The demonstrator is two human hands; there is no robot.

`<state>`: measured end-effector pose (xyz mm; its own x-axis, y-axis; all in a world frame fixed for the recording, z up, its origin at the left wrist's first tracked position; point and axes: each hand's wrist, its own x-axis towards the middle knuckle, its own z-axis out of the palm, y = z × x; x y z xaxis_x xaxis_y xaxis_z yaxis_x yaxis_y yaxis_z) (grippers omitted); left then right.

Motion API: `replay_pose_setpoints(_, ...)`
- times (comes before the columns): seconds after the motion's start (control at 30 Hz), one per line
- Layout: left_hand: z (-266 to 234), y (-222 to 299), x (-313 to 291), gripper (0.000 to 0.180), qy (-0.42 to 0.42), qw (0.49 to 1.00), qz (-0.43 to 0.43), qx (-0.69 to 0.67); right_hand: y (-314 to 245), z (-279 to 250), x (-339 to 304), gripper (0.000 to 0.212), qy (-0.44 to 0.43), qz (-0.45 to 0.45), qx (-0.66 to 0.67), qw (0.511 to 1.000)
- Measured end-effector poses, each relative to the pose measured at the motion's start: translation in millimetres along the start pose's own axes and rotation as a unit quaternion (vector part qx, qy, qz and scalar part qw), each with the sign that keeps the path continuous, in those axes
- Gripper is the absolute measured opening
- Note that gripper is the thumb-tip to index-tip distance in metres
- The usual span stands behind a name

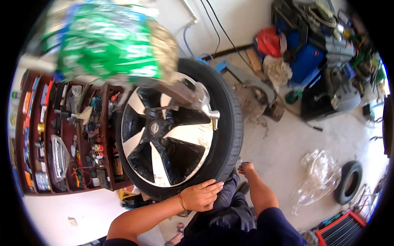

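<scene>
Wheel (180, 132) near the middle of the view, a little toward nine o'clock. Left hand (202, 197) lying flat on the black tire (232, 123) at its five o'clock. Right hand (246, 169) curled in a loose fist at four o'clock, near the tire.

what bears the large wheel (152, 164) is hidden beneath it. the floor (275, 143) is pale grey, with dark dirt (257, 119) smeared near a blue-grey metal arm (241, 74). on it rest a crumpled clear plastic sheet (318, 176) and, just beside that, a small black tyre (341, 189). to the left, dark red-brown shelves (108, 143) carry small boxes (42, 112), a yellow item (40, 128) and a long clear plastic pack (60, 158).
</scene>
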<state>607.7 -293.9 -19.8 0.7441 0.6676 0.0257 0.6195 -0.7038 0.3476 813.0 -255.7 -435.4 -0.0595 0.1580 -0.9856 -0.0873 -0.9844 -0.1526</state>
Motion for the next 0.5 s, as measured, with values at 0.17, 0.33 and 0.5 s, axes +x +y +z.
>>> replay_pose_setpoints(0.17,-5,-27,31,0.023,-0.023,0.998,0.058,-0.031,-306,-2,-216,0.016,-0.149,-0.454,0.093,0.874)
replay_pose_setpoints(0.33,-165,-14,59,0.026,0.279,0.959,0.051,0.014,-456,98,-592,0.034,-0.301,-0.68,0.097,0.662)
replay_pose_setpoints(0.5,-491,-19,121,0.035,0.637,0.694,0.013,0.335,-515,218,-776,0.059,-0.399,-0.695,-0.052,0.595)
